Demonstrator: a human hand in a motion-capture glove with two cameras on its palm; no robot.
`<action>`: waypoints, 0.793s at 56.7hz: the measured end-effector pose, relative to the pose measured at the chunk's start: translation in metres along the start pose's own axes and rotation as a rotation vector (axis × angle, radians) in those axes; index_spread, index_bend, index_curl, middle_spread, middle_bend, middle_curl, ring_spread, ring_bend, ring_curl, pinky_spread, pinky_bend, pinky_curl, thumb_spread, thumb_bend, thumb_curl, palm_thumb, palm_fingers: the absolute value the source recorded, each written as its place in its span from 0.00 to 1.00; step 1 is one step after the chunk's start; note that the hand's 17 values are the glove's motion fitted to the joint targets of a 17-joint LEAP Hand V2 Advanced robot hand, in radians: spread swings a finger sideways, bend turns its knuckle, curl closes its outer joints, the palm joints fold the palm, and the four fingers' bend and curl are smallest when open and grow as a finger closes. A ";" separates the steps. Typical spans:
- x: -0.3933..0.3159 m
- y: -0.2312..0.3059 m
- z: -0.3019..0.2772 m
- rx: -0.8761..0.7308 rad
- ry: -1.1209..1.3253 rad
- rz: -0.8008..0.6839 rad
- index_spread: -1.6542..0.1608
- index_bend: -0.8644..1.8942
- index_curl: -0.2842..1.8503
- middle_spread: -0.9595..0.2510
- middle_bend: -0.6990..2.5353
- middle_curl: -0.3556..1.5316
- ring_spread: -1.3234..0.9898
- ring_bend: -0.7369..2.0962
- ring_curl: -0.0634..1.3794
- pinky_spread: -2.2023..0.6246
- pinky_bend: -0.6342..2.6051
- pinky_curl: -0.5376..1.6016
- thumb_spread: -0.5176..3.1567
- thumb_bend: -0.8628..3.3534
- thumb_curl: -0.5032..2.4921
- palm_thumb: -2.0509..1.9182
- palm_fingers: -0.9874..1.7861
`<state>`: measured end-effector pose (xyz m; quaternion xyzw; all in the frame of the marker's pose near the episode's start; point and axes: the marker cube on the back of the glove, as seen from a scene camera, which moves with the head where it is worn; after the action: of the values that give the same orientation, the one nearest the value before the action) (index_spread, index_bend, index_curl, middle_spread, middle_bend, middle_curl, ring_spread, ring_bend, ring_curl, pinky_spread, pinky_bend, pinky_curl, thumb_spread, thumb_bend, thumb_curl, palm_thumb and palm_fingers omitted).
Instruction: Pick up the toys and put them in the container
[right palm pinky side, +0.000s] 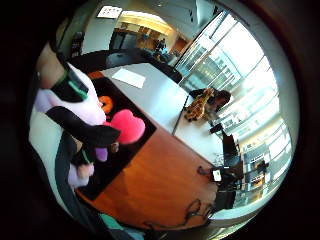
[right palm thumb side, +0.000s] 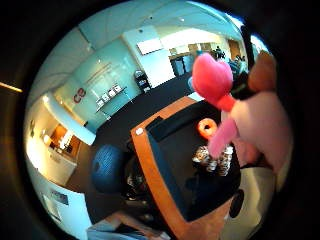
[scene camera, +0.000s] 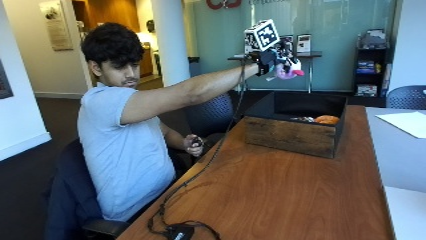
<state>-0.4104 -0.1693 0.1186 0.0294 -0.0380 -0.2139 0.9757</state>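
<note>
We see a person seated at a wooden surface (scene camera: 293, 190), right arm stretched out and raised, so that the grip (scene camera: 269, 59) hangs in the air above a dark-lined wooden container (scene camera: 293, 134) standing on the surface. The grip's fingers (right palm pinky side: 87, 131) are curled round a pale pink plush toy (scene camera: 287, 67), which has a bright pink heart-shaped part (right palm pinky side: 127, 126) sticking out past the fingers. From the thumb side, the same heart (right palm thumb side: 212, 77) juts out on a pink stalk from the toy's pale body (right palm thumb side: 265, 130), with the container's dark interior (right palm thumb side: 200, 185) beneath it.

Inside the container we make out an orange ring-shaped toy (right palm thumb side: 206, 128) and, near it, a striped toy (right palm thumb side: 215, 159) with black and white markings. In the outside view the orange toy (scene camera: 327, 119) shows just above the container's front wall, towards its far corner. The held toy touches neither the container nor the toys inside it.

Across the room, on a separate white surface (right palm pinky side: 165, 95), a spotted yellow plush (right palm pinky side: 200, 105) stands well apart from the container. A sheet of paper (scene camera: 406, 122) lies on the white surface beside the wooden one. The person's bare left hand (scene camera: 193, 145) sits low by the near edge of the wooden surface, holding a small dark object that we cannot identify.
</note>
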 end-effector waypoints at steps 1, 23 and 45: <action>-0.001 0.000 0.004 -0.046 -0.014 0.001 0.75 0.36 0.37 0.72 0.29 0.47 0.51 0.55 0.43 0.65 0.54 0.46 0.57 0.39 0.34 0.70 0.69; 0.037 0.024 0.040 -0.207 0.001 -0.002 0.73 0.38 0.31 0.79 0.25 0.36 0.55 0.31 0.25 0.77 0.49 0.42 0.52 0.24 0.22 0.48 0.27; 0.120 0.091 0.061 -0.283 0.133 0.026 0.72 0.41 0.32 0.78 0.26 0.32 0.54 0.33 0.24 0.80 0.43 0.39 0.53 0.19 0.21 0.49 0.33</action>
<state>-0.2694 -0.1395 0.1936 -0.0946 0.0569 -0.2023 0.9731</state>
